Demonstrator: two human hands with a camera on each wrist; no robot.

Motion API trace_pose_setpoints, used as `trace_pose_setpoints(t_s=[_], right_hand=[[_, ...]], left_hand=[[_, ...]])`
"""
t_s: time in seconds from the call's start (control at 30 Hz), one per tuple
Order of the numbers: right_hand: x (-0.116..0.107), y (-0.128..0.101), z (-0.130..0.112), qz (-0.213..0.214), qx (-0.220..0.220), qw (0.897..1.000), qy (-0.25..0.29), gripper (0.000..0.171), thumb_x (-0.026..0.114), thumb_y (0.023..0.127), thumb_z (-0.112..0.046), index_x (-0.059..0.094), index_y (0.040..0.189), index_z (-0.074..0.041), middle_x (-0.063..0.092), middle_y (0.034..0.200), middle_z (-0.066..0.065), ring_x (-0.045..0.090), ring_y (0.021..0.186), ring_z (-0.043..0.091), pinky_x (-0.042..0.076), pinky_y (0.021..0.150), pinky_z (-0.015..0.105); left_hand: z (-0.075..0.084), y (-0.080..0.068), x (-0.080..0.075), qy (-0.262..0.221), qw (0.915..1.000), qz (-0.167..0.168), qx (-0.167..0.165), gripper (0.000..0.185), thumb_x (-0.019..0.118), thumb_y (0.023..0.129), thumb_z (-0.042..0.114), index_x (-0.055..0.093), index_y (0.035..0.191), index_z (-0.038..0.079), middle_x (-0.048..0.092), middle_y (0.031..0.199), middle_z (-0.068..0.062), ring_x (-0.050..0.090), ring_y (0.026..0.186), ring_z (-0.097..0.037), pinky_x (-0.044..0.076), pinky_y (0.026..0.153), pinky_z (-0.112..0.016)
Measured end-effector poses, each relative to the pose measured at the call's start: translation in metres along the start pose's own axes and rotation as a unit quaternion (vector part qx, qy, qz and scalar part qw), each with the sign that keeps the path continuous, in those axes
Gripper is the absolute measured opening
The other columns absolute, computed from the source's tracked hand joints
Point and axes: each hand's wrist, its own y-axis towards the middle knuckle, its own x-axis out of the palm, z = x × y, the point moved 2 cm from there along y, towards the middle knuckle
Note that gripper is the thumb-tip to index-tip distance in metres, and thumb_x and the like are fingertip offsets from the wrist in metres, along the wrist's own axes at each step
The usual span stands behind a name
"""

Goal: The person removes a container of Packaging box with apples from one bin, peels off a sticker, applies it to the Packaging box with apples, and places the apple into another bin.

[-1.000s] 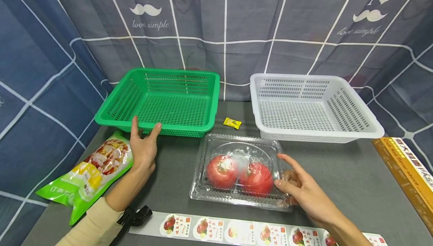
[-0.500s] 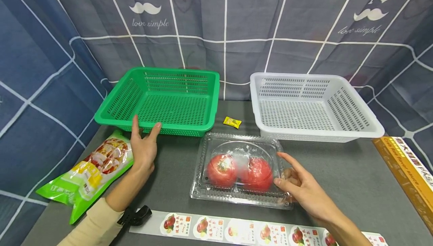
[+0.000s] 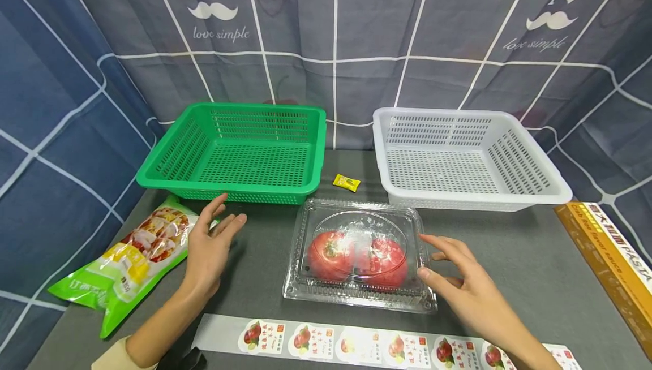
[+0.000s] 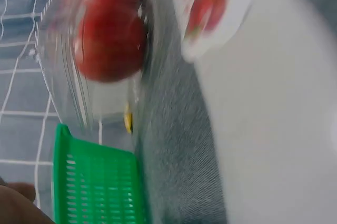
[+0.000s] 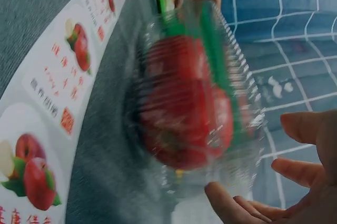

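Observation:
A clear plastic clamshell container (image 3: 326, 296) holding two red tomatoes (image 3: 331, 256) lies closed on the grey table, mid-view. Beside its right edge is my right hand (image 3: 468, 282), fingers apart and nothing gripped; its fingertips come right up to the rim. In the right wrist view, those fingers (image 5: 300, 174) are spread near the container (image 5: 239, 150). My left hand (image 3: 211, 251) hovers with fingers loosely extended, holding nothing, between the container and a green food bag (image 3: 148, 245). Only a bit of that hand (image 4: 21, 208) shows in the left wrist view.
Behind stand a green basket (image 3: 234, 194) and a white basket (image 3: 468, 200), with a small yellow packet (image 3: 347, 183) between them. A strip of apple stickers (image 3: 311, 341) runs along the front. An orange pasta box (image 3: 606, 274) lies at right.
My left hand has drawn back toward me, away from the green basket's rim. The right hand's fingers have come away from the container's right side and opened out. The container stays in place.

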Motion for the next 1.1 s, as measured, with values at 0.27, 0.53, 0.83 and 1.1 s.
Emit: trace_pose_setpoints(t_s=[0.27, 0.53, 0.83, 1.1], right_hand=[[0.0, -0.011, -0.032, 0.055, -0.089, 0.994, -0.022, 0.047, 0.073, 0.088, -0.002, 0.062, 0.131, -0.016, 0.052, 0.131, -0.004, 0.05, 0.115, 0.009, 0.04, 0.09, 0.013], [0.032, -0.013, -0.056, -0.017, -0.147, 0.983, 0.112, 0.044, 0.068, 0.089, 0.005, 0.061, 0.129, -0.012, 0.058, 0.123, 0.007, 0.062, 0.1, 0.018, 0.055, 0.079, 0.029], [0.089, -0.014, -0.065, -0.19, -0.156, 0.95, 0.192, 0.033, 0.064, 0.095, -0.006, 0.059, 0.128, -0.009, 0.06, 0.115, 0.005, 0.061, 0.099, 0.01, 0.057, 0.074, 0.03], [0.142, -0.007, -0.072, -0.287, -0.123, 0.935, 0.167, 0.027, 0.062, 0.097, -0.017, 0.063, 0.122, -0.007, 0.062, 0.108, 0.0, 0.058, 0.092, 0.0, 0.053, 0.074, 0.018]], left_hand=[[0.002, -0.034, -0.008, 0.193, 0.9756, -0.098, 0.036, 0.063, 0.072, 0.092, 0.029, 0.044, 0.146, 0.014, 0.05, 0.14, -0.014, 0.056, 0.118, -0.028, 0.052, 0.08, -0.034], [-0.004, -0.052, -0.016, 0.242, 0.9514, -0.188, 0.031, 0.069, 0.081, 0.083, 0.031, 0.051, 0.141, 0.011, 0.057, 0.128, -0.011, 0.058, 0.102, -0.02, 0.051, 0.073, -0.027], [-0.022, -0.063, -0.027, 0.239, 0.9225, -0.269, 0.138, 0.068, 0.084, 0.079, 0.033, 0.055, 0.135, 0.007, 0.054, 0.111, -0.006, 0.053, 0.09, -0.013, 0.048, 0.067, -0.024], [-0.034, -0.067, -0.036, 0.268, 0.9001, -0.309, 0.149, 0.064, 0.083, 0.08, 0.035, 0.056, 0.134, 0.012, 0.049, 0.102, 0.0, 0.045, 0.082, -0.007, 0.04, 0.063, -0.024]])
